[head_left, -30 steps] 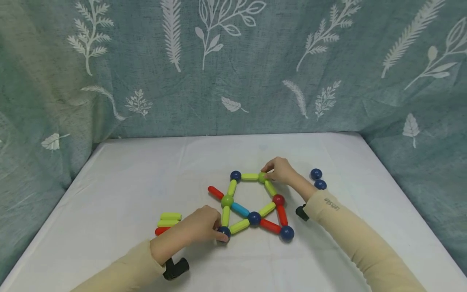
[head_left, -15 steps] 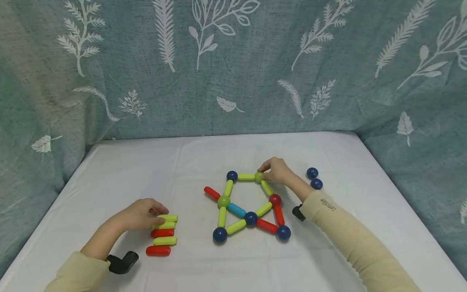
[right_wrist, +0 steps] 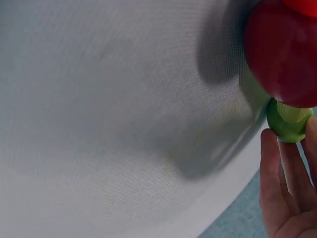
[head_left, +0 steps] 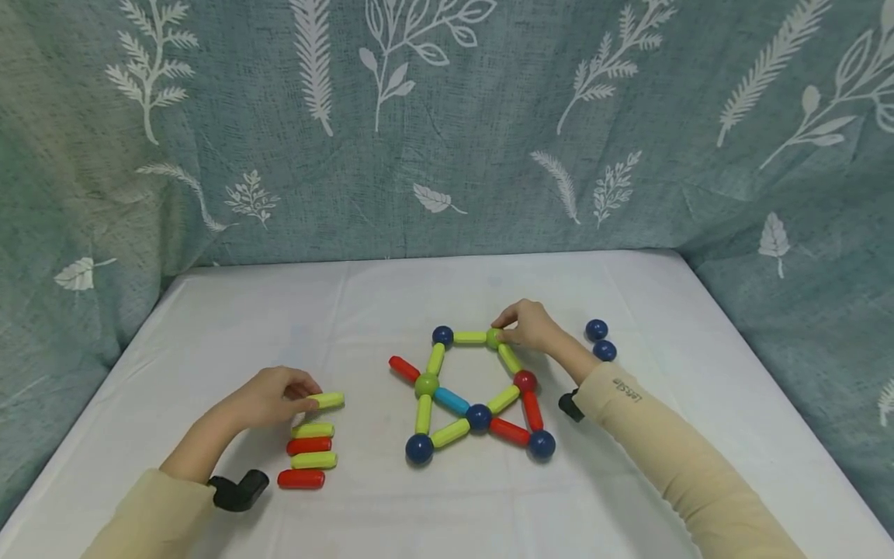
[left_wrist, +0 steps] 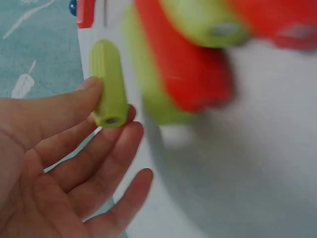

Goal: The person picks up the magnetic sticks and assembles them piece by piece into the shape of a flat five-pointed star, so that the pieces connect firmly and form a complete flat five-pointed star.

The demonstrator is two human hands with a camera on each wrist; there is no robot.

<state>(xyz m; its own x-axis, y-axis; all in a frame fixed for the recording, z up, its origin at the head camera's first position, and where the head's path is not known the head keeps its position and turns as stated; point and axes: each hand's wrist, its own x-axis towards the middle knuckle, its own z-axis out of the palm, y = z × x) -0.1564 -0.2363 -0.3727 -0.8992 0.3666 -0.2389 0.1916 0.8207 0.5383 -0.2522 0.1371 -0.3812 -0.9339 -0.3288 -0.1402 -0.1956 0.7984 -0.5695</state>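
My left hand (head_left: 268, 399) pinches a yellow-green magnetic stick (left_wrist: 108, 84) between thumb and fingers, above a row of loose sticks. At the far right corner of a flat frame of sticks and balls, my right hand (head_left: 532, 326) holds a green ball (right_wrist: 287, 121) by its fingertips. Blue balls (head_left: 479, 418), a second green ball (head_left: 427, 383) and a red ball (head_left: 525, 381) join the frame's yellow-green, red and blue sticks. One red stick (head_left: 403, 368) juts out to the left from the second green ball.
Below the left hand lie loose sticks: a yellow-green one (head_left: 313, 430), a red one (head_left: 309, 446), another yellow-green one (head_left: 313, 460) and another red one (head_left: 301, 479). Two loose blue balls (head_left: 597, 330) sit beyond the right wrist. A leaf-patterned curtain (head_left: 391, 194) hangs behind the white-covered table (head_left: 391, 520).
My left hand has left the frame's near-left blue ball, moved left to the loose sticks and picked up the farthest yellow-green one. The right hand stays at the green ball.
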